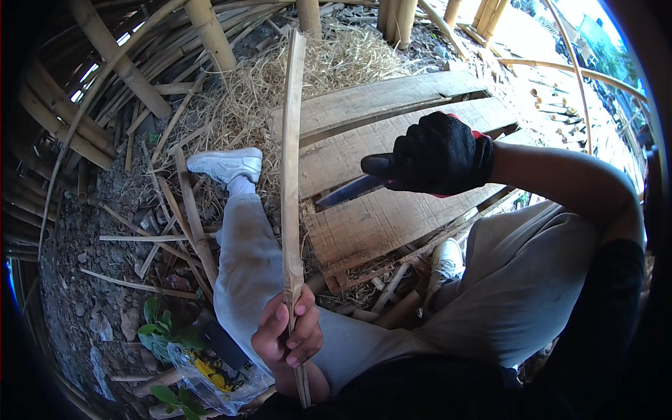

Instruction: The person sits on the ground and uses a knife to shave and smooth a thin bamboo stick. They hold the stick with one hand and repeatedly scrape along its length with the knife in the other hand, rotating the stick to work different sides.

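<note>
A long split bamboo strip (291, 161) stands nearly upright in front of me, its far end past the wooden boards. My bare left hand (288, 329) is closed around its lower part, with a short end sticking out below the fist. My right hand (437, 155), in a black and red glove, grips a knife (348, 190) whose blade points left and down toward the strip. The blade seems apart from the bamboo. The knife's handle is hidden within the glove. Under the right hand lies a low platform of wooden boards (378, 222).
Curly bamboo shavings (336, 59) heap behind the boards. Bamboo poles (210, 35) stand at the back, and loose strips (187, 217) litter the ground at left. A clear plastic bag (213, 371) with something yellow lies near my left leg. My white shoes (227, 166) flank the platform.
</note>
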A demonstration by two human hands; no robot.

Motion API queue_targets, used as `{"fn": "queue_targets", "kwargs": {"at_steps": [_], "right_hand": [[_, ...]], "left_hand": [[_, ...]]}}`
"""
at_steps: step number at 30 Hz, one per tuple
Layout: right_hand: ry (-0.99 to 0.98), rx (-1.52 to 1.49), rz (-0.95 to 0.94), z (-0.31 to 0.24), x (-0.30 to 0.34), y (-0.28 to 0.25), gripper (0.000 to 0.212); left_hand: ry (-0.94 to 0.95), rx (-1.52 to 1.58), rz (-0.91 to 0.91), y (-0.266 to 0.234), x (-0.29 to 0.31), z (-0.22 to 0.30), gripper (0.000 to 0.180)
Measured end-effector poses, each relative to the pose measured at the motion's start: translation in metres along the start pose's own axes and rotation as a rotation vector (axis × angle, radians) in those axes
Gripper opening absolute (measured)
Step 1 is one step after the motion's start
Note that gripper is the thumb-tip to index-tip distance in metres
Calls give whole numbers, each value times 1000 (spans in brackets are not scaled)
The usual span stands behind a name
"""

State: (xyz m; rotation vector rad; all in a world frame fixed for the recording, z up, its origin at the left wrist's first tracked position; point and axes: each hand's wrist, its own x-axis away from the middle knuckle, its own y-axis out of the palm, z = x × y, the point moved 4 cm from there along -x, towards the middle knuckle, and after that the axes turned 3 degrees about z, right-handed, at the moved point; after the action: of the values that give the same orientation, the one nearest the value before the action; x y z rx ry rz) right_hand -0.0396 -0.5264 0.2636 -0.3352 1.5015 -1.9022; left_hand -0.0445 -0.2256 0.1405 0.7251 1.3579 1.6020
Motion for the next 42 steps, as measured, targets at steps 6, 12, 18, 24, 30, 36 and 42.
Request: {"fn": "queue_targets", "kwargs": {"at_steps": [6, 12, 18, 24, 30, 36, 42], "right_hand": [[88, -205, -120, -21, 0, 14, 27], [-56, -191, -63, -42, -7, 25, 30], [-48, 116, -51, -15, -2, 15, 33], [-281, -39, 24, -31, 5, 17, 32], [101, -51, -153, 7, 4, 23, 30], [-16, -302, -295, 16, 21, 21, 46], [-24, -4, -60, 25, 30, 22, 41]], "left_hand": [[23, -9, 41, 3, -5, -3, 29], [46, -27, 56, 7, -3, -2, 29], [18, -38, 56, 6, -7, -4, 30], [28, -75, 84, 6, -6, -4, 30], [33, -83, 75, 6, -5, -3, 30], [25, -105, 72, 6, -7, -3, 30], [3, -103, 58, 4, -9, -4, 31]]}}
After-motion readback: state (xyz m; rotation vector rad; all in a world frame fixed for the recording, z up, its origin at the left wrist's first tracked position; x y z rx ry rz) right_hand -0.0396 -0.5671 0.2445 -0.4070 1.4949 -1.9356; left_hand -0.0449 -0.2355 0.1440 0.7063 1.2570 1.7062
